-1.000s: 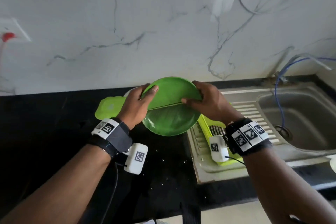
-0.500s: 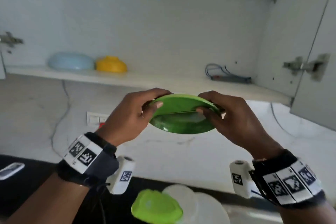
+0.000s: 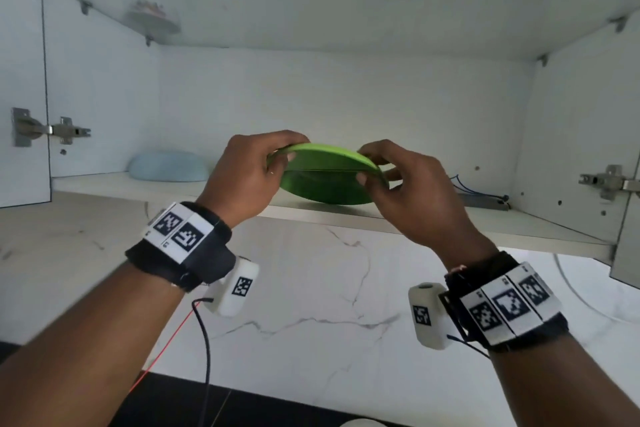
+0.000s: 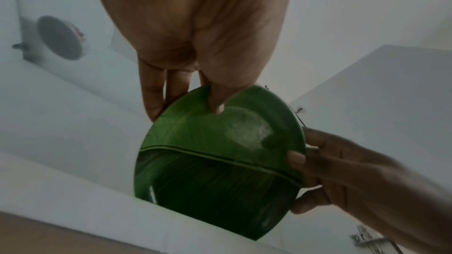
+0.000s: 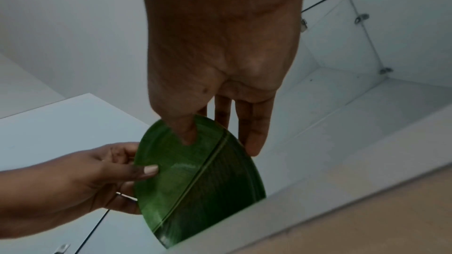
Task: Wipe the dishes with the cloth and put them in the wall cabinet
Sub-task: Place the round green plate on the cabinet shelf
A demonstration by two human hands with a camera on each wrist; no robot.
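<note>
Green plates (image 3: 325,180) gripped at opposite rims by left hand (image 3: 242,177) and right hand (image 3: 412,191), just over cabinet shelf (image 3: 433,222), near blue bowl (image 3: 168,166).

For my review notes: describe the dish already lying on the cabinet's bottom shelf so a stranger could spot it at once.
Look into the open wall cabinet, at its bottom shelf. Toward the left end lies a pale blue dish, upside down like a low dome. Unlike the green plates held in both hands, it is blue and untouched.

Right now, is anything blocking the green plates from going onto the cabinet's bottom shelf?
Nothing visible: the bottom shelf lies bare under the green plates; the blue dish sits off left, cables off right.
</note>
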